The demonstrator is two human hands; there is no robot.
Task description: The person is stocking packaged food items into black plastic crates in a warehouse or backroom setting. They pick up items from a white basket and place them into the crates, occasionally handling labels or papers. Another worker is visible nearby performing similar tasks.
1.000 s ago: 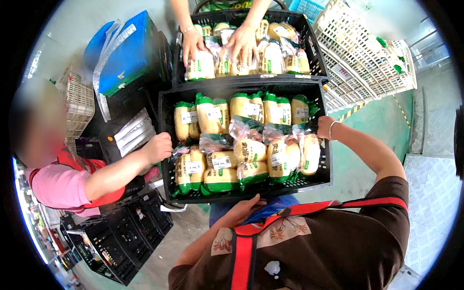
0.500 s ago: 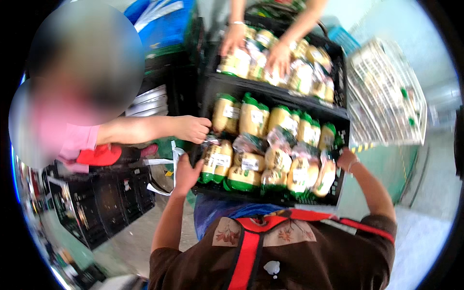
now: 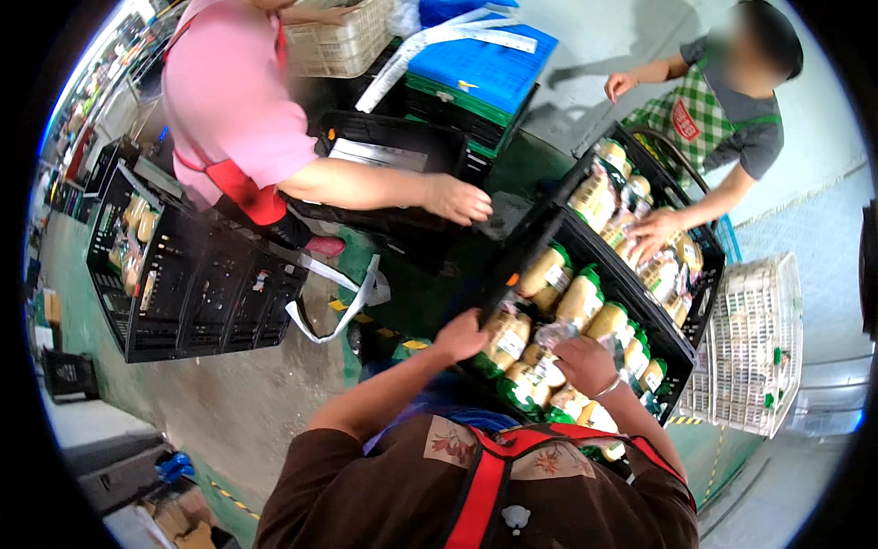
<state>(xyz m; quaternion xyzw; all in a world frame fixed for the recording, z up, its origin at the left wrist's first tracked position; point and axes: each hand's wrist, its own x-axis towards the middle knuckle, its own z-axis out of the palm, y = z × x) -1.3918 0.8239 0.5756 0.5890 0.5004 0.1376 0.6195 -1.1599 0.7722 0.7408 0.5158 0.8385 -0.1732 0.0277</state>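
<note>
A black crate [image 3: 526, 240] in front of me holds several clear bags [image 3: 578, 302] of pale yellow produce with green ends. At its left wall, near the front, my left hand [image 3: 465, 336] is closed on the rim. My right hand [image 3: 585, 364] reaches in over the middle of the crate, its fingers curled on the clear top of a bag [image 3: 549, 366]; the fingertips are partly hidden. My right forearm covers some of the front bags.
Beyond stands a second black crate [image 3: 712, 267] of similar bags, with a co-worker's hand [image 3: 654, 233] on them. Another co-worker's hand [image 3: 457, 199] hovers left of my crate. White baskets [image 3: 745, 343] stand right; a large black crate [image 3: 215, 293] stands left; blue lids [image 3: 480, 64] lie behind.
My view has turned, so the crates now sit slanted at the right. My right hand has left the right rim for the bags. The left co-worker's hand is off the crate.
</note>
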